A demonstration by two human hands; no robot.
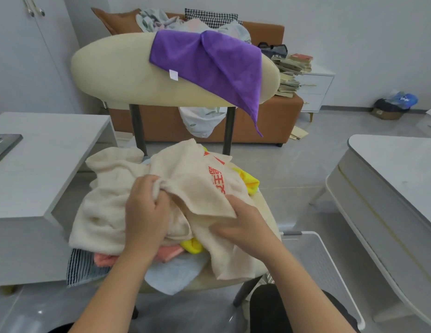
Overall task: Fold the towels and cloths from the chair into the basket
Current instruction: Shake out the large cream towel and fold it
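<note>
"What stood around you?"

"A white bench [41, 164] was on my left and another bench [390, 169] on my right, with the chair [108, 68] between them. A brown sofa [269, 116] heaped with laundry stood behind it, and a stack of books [291, 73] was just beside that. A purple cloth [209, 58] hung over the chair's backrest."

"And the towels?"

"Piled on the seat. The cream towel [193, 179] with red print lay on top, over a yellow cloth [251, 182], a pink cloth [170, 252], a pale blue cloth [173, 271] and a striped cloth [81, 265]. My left hand [147, 212] had its fingers [159, 195] curled round a bunched fold of it; my right hand [245, 224] gripped its near edge."

"The basket?"

"The white basket [330, 255] stood by the seat's right corner — only its rim and slotted wall showed."
</note>
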